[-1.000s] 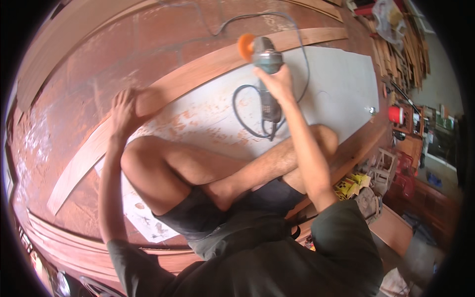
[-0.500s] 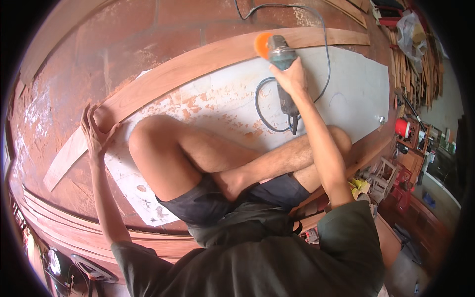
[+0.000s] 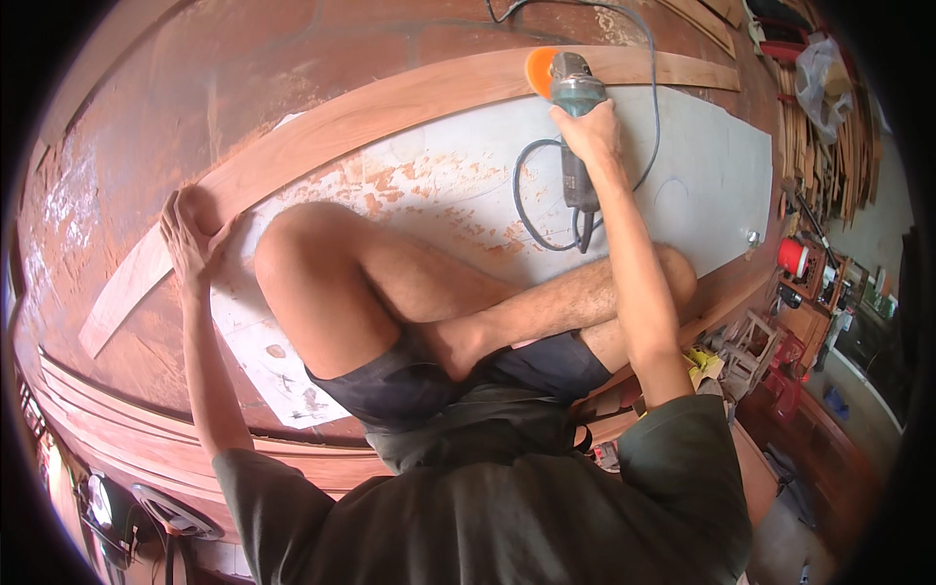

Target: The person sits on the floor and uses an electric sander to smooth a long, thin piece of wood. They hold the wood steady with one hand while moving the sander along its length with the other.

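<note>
Orange disc (image 3: 540, 72) of angle grinder (image 3: 577, 91) over wooden plank (image 3: 390, 105) lying along white sheet (image 3: 707, 146), right hand (image 3: 592, 134) clamped on grinder, left hand (image 3: 189, 241) across plank's left part, grip unclear, hands well apart.

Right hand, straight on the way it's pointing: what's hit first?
Most likely the long wooden plank. The right hand holds the grinder, whose head leads and overlaps the plank in the view. Depth is unclear; I can't tell whether the orange disc touches it.
</note>
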The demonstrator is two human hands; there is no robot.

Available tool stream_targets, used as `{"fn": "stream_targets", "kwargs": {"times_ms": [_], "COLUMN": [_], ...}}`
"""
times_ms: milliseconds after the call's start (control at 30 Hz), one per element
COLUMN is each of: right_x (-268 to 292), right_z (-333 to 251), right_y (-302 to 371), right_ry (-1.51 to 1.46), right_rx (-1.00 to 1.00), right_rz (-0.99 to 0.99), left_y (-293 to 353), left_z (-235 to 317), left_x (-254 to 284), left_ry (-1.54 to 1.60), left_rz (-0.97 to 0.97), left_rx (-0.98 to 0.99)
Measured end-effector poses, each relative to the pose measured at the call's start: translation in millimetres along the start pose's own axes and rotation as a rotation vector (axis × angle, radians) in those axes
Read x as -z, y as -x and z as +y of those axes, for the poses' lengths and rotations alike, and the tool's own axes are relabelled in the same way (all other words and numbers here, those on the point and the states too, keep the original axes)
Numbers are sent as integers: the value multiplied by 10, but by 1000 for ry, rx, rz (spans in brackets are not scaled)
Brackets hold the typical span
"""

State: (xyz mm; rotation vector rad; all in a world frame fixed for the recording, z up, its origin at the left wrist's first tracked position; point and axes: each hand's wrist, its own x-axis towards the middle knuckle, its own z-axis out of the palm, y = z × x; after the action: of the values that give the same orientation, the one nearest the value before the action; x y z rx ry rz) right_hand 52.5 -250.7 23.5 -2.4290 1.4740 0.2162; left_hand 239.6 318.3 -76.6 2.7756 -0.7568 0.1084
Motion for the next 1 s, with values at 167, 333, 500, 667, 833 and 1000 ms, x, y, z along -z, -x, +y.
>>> {"fn": "stream_targets", "kwargs": {"times_ms": [167,333,500,667,833,1000], "right_x": [-148,-119,-4,-120,-345,-179], "right_z": [-370,-364,-129,-545,-783,-559], "right_y": [477,500,27,460,879,625], "right_ry": [-64,-13,-13,-20,-29,5], "right_rx": [75,178,52,69,228,196], "right_rz": [-115,-145,-47,-60,-168,-154], "left_y": [25,64,12,-5,23,50], "left_z": [-52,-87,10,17,36,-16], "left_x": [-21,-35,1,23,1,4], "left_ry": [-26,-18,14,55,45,36], "left_rz": [-11,-19,-21,-29,-32,-23], "left_rx": [1,19,21,14,34,29]}}
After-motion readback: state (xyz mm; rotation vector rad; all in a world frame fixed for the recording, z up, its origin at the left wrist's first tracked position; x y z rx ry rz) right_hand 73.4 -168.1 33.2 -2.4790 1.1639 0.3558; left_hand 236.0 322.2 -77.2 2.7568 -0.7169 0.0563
